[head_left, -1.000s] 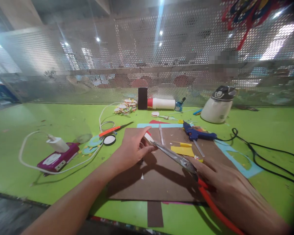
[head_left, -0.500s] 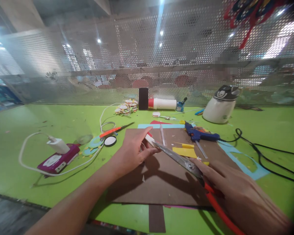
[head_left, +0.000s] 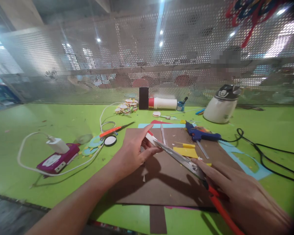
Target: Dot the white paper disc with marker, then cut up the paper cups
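My left hand (head_left: 134, 150) pinches a small white and red paper piece (head_left: 150, 137) above a brown card sheet (head_left: 161, 176). In my right hand (head_left: 245, 195) are red-handled scissors (head_left: 183, 161). Their steel blades point up and left, and the tips meet the paper piece at my left fingers. Both hands hover over the brown sheet, which lies on a green table (head_left: 39, 117).
A blue glue gun (head_left: 202, 134) with a black cord (head_left: 267, 150), yellow paper bits (head_left: 186, 151) and a light blue cutout (head_left: 245, 160) lie right of the sheet. A pink device with a white charger (head_left: 57, 156), an orange knife (head_left: 112, 130), a white jug (head_left: 221, 104) and a glue bottle (head_left: 163, 103) stand around.
The view has shifted slightly. Both hands and the scissors stay at the paper piece, with the blades a little further along it.
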Motion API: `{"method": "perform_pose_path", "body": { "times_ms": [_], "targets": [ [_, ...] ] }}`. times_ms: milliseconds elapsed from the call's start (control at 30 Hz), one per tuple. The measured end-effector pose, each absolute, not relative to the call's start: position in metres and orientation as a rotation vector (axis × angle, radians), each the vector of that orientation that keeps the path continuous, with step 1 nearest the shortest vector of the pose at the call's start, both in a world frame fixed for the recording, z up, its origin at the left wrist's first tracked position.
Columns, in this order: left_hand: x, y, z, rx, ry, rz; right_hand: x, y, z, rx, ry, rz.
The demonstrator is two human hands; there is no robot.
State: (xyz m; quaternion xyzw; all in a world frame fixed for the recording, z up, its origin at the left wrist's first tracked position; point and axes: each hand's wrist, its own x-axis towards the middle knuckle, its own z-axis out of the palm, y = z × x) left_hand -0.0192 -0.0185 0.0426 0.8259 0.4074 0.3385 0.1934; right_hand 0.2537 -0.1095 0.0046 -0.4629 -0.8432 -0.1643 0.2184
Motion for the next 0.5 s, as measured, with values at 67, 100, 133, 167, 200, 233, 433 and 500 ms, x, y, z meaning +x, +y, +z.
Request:
{"method": "perform_pose_path", "body": {
  "times_ms": [67, 100, 133, 167, 200, 233, 433, 500],
  "targets": [
    [-0.019, -0.018, 0.042, 2.334, 1.127, 0.985, 0.254, -0.110, 0.002, -1.302, -2.325, -0.414],
    [-0.019, -0.018, 0.042, 2.346, 1.111, 1.006, 0.255, -0.110, 0.001, -1.306, -2.321, -0.398],
    [-0.019, -0.018, 0.042, 2.358, 1.095, 1.030, 0.256, -0.111, -0.001, -1.309, -2.320, -0.385],
    [-0.019, -0.018, 0.043, 2.369, 1.080, 1.053, 0.257, -0.111, -0.003, -1.311, -2.317, -0.375],
    [-0.019, -0.018, 0.043, 2.378, 1.068, 1.071, 0.258, -0.112, -0.005, -1.317, -2.313, -0.364],
    [-0.019, -0.017, 0.042, 2.384, 1.063, 1.085, 0.259, -0.113, -0.006, -1.329, -2.312, -0.347],
    [-0.019, -0.016, 0.041, 2.411, 1.081, 1.110, 0.261, -0.116, -0.012, -1.425, -2.305, -0.309],
    [-0.019, -0.016, 0.041, 2.436, 1.098, 1.121, 0.261, -0.116, -0.012, -1.427, -2.308, -0.317]
  ]
}}
